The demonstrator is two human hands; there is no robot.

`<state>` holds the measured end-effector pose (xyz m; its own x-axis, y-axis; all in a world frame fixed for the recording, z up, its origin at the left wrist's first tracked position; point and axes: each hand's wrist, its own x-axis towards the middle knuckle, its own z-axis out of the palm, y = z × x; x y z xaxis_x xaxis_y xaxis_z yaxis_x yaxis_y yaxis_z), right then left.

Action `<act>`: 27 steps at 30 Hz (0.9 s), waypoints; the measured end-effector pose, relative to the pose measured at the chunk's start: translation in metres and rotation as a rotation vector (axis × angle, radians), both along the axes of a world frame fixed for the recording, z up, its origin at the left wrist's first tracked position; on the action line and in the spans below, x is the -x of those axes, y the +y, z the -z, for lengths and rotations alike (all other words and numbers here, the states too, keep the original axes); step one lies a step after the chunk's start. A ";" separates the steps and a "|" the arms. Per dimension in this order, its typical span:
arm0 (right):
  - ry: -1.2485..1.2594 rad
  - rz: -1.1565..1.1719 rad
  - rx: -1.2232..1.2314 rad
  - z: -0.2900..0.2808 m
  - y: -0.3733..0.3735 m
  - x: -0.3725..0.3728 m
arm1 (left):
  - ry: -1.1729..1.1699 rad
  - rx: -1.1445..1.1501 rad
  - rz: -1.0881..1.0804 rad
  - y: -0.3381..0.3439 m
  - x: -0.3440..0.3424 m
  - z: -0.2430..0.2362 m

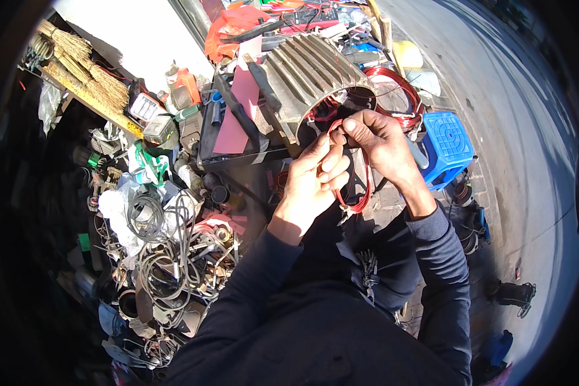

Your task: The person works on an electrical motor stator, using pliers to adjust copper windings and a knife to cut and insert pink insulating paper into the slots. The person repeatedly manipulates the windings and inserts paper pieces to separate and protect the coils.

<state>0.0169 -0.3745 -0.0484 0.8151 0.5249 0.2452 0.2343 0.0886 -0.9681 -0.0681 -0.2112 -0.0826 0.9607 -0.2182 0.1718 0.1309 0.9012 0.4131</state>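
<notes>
My left hand (311, 182) and my right hand (387, 149) meet in front of a finned grey motor housing (312, 72) lying on its side, open end toward me. Both hands are closed, fingertips pinching the upper part of a looped coil of red wire (366, 198). The coil hangs below my fingers, bound with a tie at its lower end. More red wire shows inside the housing's opening, partly hidden by my hands. A larger coil of red wire (410, 98) rests just right of the housing.
A blue plastic stool (448, 138) stands at the right beside the road (527, 141). Pink card (238, 116) and dark bars lie left of the housing. Tangled grey cables (164, 273) and scrap parts heap up on the left. A straw broom (90, 71) lies at far left.
</notes>
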 end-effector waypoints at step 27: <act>0.095 0.190 0.147 0.002 0.026 -0.022 | 0.077 0.461 -0.074 -0.027 -0.014 0.020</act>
<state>0.0387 -0.3488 -0.0501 0.9182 0.3847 0.0948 0.1402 -0.0918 -0.9859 -0.0544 -0.2380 -0.1027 0.9845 -0.0659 0.1626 0.0735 0.9965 -0.0407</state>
